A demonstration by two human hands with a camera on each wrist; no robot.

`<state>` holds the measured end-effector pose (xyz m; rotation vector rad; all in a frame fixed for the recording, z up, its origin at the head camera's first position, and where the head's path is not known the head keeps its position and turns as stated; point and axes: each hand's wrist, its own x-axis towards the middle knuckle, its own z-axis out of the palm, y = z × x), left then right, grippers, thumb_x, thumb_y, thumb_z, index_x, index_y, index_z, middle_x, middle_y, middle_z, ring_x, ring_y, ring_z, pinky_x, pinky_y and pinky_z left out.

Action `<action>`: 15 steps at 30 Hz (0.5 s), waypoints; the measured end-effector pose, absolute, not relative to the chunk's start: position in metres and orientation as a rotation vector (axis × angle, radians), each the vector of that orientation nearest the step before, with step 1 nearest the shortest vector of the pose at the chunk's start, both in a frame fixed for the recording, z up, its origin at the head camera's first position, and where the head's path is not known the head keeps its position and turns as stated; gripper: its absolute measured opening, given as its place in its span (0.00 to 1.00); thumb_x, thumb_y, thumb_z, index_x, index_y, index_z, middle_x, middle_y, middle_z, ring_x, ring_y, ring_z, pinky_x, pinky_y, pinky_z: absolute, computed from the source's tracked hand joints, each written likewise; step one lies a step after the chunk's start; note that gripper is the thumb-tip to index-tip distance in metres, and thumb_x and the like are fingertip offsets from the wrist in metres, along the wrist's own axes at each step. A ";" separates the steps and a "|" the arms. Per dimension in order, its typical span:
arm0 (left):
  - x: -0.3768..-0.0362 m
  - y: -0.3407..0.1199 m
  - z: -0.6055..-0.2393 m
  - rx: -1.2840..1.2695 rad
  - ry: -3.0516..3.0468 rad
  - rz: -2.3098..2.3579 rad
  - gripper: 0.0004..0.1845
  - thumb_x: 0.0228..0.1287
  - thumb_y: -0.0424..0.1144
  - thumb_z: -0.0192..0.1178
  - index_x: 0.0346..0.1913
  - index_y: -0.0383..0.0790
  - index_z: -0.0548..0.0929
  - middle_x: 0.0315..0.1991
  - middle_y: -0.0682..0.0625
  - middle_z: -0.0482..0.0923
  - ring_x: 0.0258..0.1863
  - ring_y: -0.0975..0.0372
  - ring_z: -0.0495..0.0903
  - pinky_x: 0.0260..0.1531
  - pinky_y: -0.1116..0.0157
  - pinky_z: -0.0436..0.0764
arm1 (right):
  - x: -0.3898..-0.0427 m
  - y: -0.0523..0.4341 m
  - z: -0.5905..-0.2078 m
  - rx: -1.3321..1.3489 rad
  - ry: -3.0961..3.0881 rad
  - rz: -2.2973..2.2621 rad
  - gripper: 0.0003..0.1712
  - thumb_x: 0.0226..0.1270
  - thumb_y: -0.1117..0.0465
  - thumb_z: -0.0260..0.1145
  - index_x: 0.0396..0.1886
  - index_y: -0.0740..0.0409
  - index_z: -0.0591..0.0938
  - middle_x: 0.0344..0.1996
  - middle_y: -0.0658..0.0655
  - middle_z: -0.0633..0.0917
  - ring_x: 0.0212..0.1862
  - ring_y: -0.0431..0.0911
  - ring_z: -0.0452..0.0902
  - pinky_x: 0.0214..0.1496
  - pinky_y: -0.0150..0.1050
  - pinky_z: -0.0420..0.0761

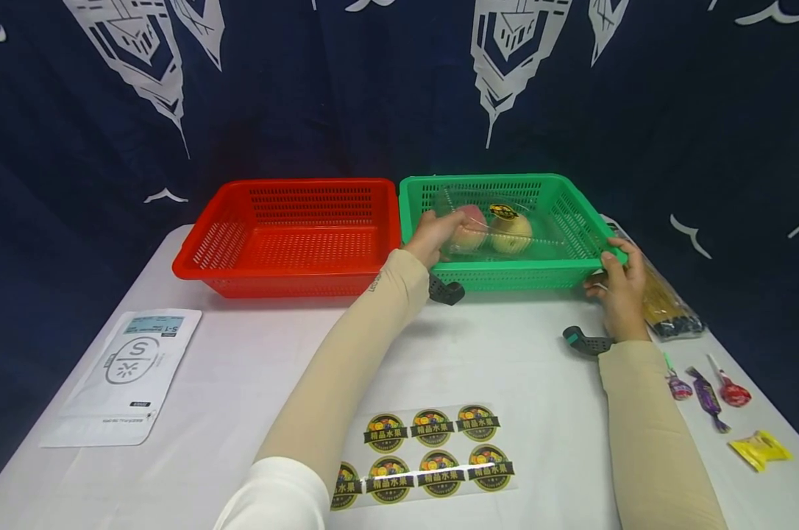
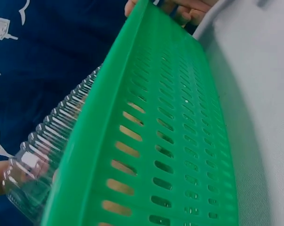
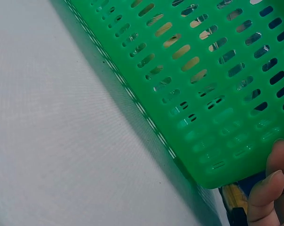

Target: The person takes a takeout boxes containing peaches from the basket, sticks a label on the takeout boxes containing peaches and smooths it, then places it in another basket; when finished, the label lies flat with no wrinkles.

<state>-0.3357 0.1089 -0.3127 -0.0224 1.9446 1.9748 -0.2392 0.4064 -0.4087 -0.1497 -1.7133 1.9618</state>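
My left hand (image 1: 432, 234) reaches over the front left of the green basket (image 1: 505, 276) and holds the left end of a clear plastic fruit box (image 1: 545, 234). Inside the box are a pinkish round fruit (image 1: 471, 230) and a pale yellow one (image 1: 512, 235). A black-and-gold round sticker (image 1: 503, 212) is on its top. In the left wrist view the ribbed box (image 2: 52, 136) shows tilted beyond the basket's rim, partly hidden. My right hand (image 1: 621, 291) grips the basket's front right corner, its fingers (image 3: 266, 188) curled at the rim.
A red basket (image 1: 287, 283) stands left of the green one. A sticker sheet (image 1: 432, 456) lies at the front, and a white packet (image 1: 131, 375) at the left. Right are a long brown package (image 1: 667, 302), lollipops (image 1: 733, 394) and wrapped sweets (image 1: 761, 447). A dark curtain hangs behind.
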 end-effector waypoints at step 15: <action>-0.342 0.110 -0.315 -0.082 1.902 2.008 0.34 0.79 0.46 0.58 0.80 0.35 0.66 0.81 0.43 0.62 0.79 0.49 0.62 0.80 0.49 0.64 | -0.239 0.406 -0.409 -0.138 -1.714 1.970 0.18 0.87 0.54 0.57 0.70 0.42 0.72 0.47 0.54 0.74 0.29 0.41 0.76 0.26 0.28 0.77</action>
